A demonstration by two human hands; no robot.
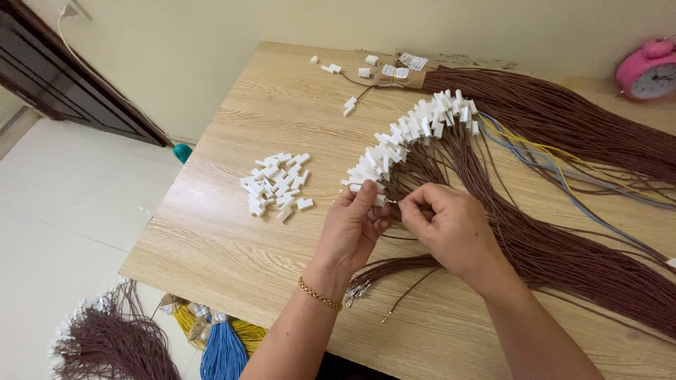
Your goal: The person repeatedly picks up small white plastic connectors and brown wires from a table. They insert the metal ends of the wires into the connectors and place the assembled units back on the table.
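Two hands join a wire to a white connector over the table (232, 246).
Left hand (354, 229) pinches a white connector (379, 200); right hand (451, 229) pinches a brown wire (403, 205); loose connectors (276, 185) lie left.

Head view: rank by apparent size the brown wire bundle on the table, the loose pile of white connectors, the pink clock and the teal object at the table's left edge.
1. brown wire bundle
2. loose pile of white connectors
3. pink clock, cut off by the frame and farther away, so unsure
4. teal object, mostly hidden by the table

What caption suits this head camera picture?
Left hand holds a white connector while right hand feeds in a brown wire.
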